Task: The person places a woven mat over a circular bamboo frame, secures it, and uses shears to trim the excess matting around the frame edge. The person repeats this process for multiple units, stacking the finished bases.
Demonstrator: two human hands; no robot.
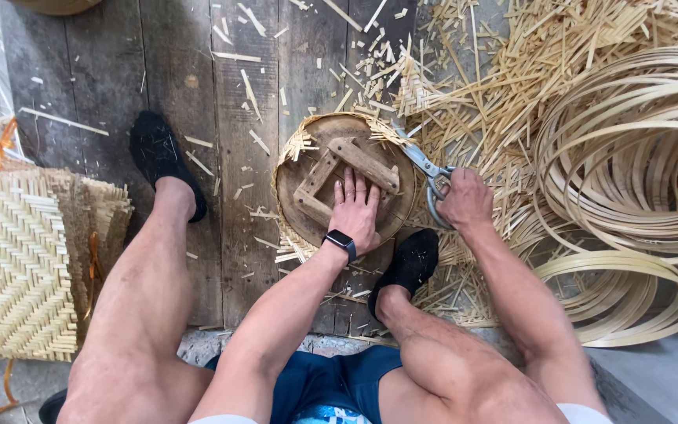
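Note:
A round wooden disc [319, 133] with crossed wooden bars [359, 159] lies on woven bamboo whose trimmed strip ends [296, 145] stick out around its rim. My left hand [357, 210], with a dark watch on the wrist, presses flat on the disc. To the right, my right hand [463, 200] grips the handles of metal scissors [421, 162]. Their blades point up-left at the strip ends on the disc's right edge.
Cut bamboo slivers [464, 86] litter the plank floor at upper right. Coiled bamboo hoops [629, 165] lie at right. A stack of woven bamboo mats [17, 251] sits at left. My feet in black shoes [158, 157] flank the disc.

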